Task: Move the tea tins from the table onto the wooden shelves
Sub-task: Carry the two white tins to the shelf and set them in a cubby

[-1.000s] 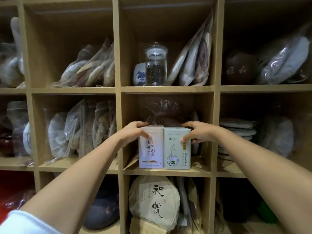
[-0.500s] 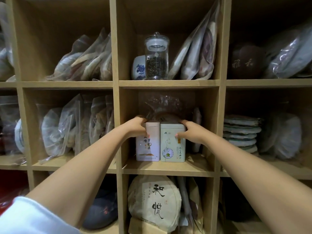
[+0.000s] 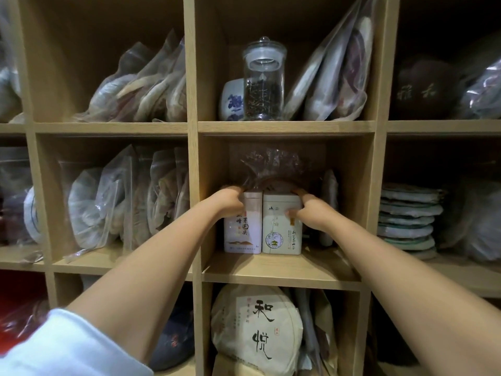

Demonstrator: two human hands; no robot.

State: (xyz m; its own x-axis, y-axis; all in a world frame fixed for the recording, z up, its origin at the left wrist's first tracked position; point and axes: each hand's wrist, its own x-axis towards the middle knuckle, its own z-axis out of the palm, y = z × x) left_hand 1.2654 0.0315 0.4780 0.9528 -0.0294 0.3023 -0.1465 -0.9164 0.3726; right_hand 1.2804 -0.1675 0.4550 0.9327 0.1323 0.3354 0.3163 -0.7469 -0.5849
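Your left hand [image 3: 230,203] grips the white tea tin [image 3: 243,223]; your right hand [image 3: 311,211] grips the green-printed tea tin [image 3: 280,226]. They stand touching on the shelf board [image 3: 282,268]. A bagged tea cake [image 3: 271,172] crowds them at 12 o'clock.

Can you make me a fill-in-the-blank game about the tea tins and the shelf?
1. The two hands hold ____ tea tins.
2. The left hand grips the white tin; the right hand grips the ____ tin.
3. The glass jar stands in the compartment right ____ the tins.

Missing words: two; pale green; above
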